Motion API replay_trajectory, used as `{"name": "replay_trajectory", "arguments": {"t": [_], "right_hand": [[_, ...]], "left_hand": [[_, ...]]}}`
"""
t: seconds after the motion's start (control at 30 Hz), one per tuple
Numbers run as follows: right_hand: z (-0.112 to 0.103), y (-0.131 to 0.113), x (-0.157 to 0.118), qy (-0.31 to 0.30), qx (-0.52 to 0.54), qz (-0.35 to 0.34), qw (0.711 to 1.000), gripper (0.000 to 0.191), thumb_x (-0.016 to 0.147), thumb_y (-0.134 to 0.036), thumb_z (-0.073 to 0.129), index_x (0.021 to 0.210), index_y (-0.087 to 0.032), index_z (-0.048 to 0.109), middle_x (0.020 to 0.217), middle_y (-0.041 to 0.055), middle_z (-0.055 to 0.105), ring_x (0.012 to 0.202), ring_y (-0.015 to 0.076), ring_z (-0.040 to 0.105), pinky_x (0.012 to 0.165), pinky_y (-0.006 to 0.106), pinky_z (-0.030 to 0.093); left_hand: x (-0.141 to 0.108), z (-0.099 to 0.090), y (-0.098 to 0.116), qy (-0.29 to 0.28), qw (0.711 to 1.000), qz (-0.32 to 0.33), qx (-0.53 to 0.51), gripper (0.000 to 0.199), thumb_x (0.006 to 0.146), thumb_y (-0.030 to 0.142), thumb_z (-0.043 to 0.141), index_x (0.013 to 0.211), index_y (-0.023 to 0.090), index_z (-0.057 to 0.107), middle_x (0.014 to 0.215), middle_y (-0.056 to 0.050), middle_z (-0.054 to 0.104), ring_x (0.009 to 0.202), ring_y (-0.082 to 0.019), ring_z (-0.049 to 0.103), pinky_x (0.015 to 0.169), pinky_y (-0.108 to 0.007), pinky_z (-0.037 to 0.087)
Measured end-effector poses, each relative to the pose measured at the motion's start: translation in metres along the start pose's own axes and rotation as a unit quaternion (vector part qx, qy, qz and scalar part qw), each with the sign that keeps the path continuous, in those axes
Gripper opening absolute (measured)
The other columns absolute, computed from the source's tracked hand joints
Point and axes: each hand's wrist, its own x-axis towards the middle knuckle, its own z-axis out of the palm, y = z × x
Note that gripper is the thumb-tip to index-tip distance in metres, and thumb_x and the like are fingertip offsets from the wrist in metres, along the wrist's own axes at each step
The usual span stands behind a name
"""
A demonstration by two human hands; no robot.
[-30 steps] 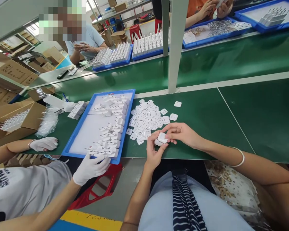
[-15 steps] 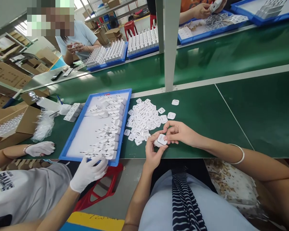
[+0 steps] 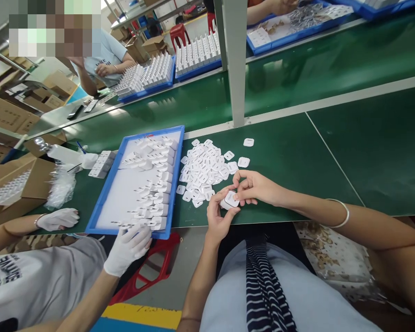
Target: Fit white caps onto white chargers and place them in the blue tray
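Observation:
My left hand (image 3: 217, 216) is wrapped round a small white charger housing (image 3: 224, 204), held just above the table's front edge. On the housing's upward face lies a white square cover plate (image 3: 232, 198). The thumb and finger of my right hand (image 3: 256, 189) pinch this plate at its right edge; whether it sits fully flush I cannot tell. Beyond my hands spreads a loose pile of white square cover plates (image 3: 204, 168), each with a small dark mark. A few single plates (image 3: 243, 162) lie to the pile's right.
Left of the pile, a blue-rimmed tray (image 3: 105, 193) bears rows of white plug chargers. A co-worker's gloved hand (image 3: 129, 246) touches its front row. A grey post (image 3: 238, 69) rises at the table's back edge. Cardboard boxes (image 3: 38, 180) stand far left; another person sits across.
The view has shifted slightly. My hands keep nearly the same hold on the housing and plate. Across the table, a co-worker's hands have moved apart.

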Motion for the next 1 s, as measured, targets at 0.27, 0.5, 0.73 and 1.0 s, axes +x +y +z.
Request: {"name": "replay_trajectory", "arguments": {"t": [0.27,0.5,0.73,1.0], "right_hand": [[0.001,-0.001,0.0,0.01,-0.021,-0.004,1.0,0.029,0.072,-0.022,0.071,0.084,-0.021,0.045,0.053,-0.005,0.064,0.042,0.0074,0.05,0.039,0.017,0.036],[0.001,0.004,0.001,0.004,-0.055,-0.034,0.998,0.036,0.076,-0.032,0.077,0.085,-0.023,0.044,0.042,-0.0121,0.048,0.038,0.0068,0.045,0.039,0.016,0.028],[-0.005,-0.007,-0.001,0.026,-0.001,-0.061,0.998,0.037,0.092,-0.058,0.052,0.096,-0.021,0.055,0.042,-0.0078,0.049,0.034,0.0088,0.035,0.036,0.02,0.025],[-0.007,0.003,0.006,0.051,0.017,0.001,0.999,0.038,0.094,-0.055,0.05,0.091,-0.018,0.059,0.043,-0.0049,0.048,0.038,0.0091,0.031,0.04,0.022,0.021]], "left_hand": [[0.001,0.001,0.001,-0.007,1.0,-0.008,-0.007,0.04,0.084,0.024,0.074,0.121,0.022,0.058,0.126,-0.013,0.067,0.117,-0.027,0.065,0.099,-0.045,0.052],[0.003,-0.001,0.003,-0.011,0.995,-0.07,-0.076,0.038,0.086,0.035,0.071,0.119,0.021,0.057,0.124,-0.013,0.066,0.116,-0.027,0.063,0.094,-0.041,0.051],[0.007,-0.002,0.003,0.019,0.987,-0.078,-0.138,0.034,0.081,0.048,0.07,0.096,0.021,0.054,0.076,-0.002,0.061,0.065,-0.015,0.054,0.059,-0.029,0.042],[0.004,-0.003,0.0,0.034,0.984,-0.1,-0.145,0.033,0.082,0.047,0.068,0.088,0.022,0.047,0.071,0.0,0.058,0.059,-0.013,0.05,0.056,-0.027,0.039]]}}
